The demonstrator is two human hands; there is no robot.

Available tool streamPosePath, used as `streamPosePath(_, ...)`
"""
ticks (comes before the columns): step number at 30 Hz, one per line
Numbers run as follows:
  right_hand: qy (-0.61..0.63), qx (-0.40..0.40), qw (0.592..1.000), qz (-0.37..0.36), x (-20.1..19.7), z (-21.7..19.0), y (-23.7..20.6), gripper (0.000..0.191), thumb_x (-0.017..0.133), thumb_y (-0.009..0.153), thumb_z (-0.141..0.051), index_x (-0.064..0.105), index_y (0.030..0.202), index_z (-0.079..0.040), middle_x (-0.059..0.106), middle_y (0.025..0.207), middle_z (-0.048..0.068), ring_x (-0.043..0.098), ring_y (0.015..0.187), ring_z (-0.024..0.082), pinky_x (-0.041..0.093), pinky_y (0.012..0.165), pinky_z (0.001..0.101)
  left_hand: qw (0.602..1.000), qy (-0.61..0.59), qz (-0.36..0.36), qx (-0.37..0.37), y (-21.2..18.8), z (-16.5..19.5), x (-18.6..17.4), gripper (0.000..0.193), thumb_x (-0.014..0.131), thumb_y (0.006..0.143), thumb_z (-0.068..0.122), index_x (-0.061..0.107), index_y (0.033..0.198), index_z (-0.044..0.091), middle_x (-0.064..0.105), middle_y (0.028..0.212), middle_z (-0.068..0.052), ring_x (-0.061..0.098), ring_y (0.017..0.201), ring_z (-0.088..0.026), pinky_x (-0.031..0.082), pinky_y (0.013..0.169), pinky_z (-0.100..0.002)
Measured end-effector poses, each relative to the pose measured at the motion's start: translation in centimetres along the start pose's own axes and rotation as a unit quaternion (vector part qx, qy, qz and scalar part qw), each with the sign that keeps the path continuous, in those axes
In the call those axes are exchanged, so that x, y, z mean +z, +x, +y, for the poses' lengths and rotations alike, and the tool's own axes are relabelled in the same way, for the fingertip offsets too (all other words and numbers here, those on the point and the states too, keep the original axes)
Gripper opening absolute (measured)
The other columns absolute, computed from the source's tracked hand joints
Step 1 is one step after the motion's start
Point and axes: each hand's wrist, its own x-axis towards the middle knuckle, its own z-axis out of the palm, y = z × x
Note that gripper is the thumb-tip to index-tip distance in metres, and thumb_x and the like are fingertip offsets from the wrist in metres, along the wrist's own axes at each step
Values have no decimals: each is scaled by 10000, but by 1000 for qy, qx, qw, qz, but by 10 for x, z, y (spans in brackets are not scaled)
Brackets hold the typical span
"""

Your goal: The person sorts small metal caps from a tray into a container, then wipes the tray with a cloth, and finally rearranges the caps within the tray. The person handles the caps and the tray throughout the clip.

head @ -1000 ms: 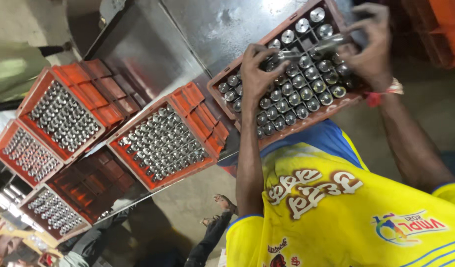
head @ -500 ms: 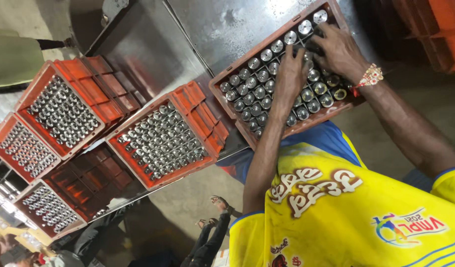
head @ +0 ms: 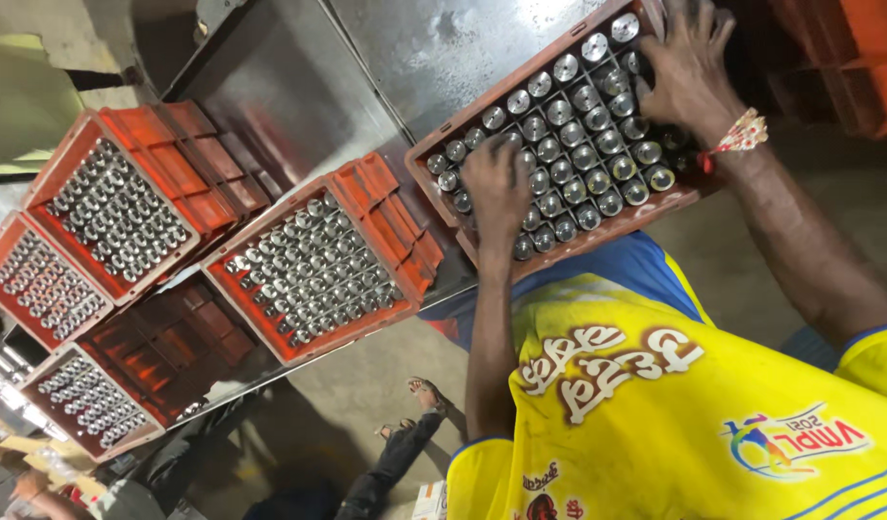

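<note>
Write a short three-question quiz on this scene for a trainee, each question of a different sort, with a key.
1. True or false: the left hand rests on the bottle tops in the nearest crate.
2. What is tied on the wrist of the right hand? A) a watch B) a thread band with a charm C) a glove cuff
3. What colour is the person's shirt?

Key
1. True.
2. B, the band sits at the wrist.
3. Yellow, with blue trim.

Crate (head: 569, 241) packed with bottles (head: 571, 154); bare steel table (head: 299, 96) between crates free.
</note>
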Motion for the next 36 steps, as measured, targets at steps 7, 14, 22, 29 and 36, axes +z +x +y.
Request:
streamPosePath(7,-2,-63,993,98,-29,-1,-3,655,889,765,-335,718,1306,-8,403,1548,228,313,1496,431,307,1108,707,975,151,57,-156,-74,-37,-27,464,668,885,122,633,1343,61,409,1482,-238,385,1345,-452,285,1115,-648)
streamPosePath(14,728,128,668,87,-80,-8,-45,398,752,925,-318,644,1250,-114,688,1088,28,688,929,170,577,767,347,956,231,50,-172,-84,-53,-18,509,706,874,240,606,1348,86,351,1604,-167,373,1427,-460,335,1127,-675)
streamPosePath(22,110,-12,986,128,-33,-14,-24,407,866,878,-123,600,1128,55,558,1189,270,634,829,397,538,651,485,957,220,39,-183,-75,-42,-24,536,736,831,289,643,1319,86,326,1620,-184,387,1382,-471,353,1075,-671)
streamPosePath(29,31,-65,994,88,-6,-3,-12,363,897,836,-121,712,1142,-54,540,1212,179,618,1085,355,553,812,473,962,200,42,-178,-62,-47,-23,472,798,800,280,677,1190,45,274,1650,-198,358,1423,-471,313,1107,-665)
streamPosePath(36,247,-69,959,120,5,-70,-13,231,876,978,-170,740,1071,-8,677,1099,94,675,1048,269,560,953,426,983,104,93,-121,-91,-44,-91,457,896,656,279,758,1071,145,448,1558,-146,383,1436,-415,302,1171,-614)
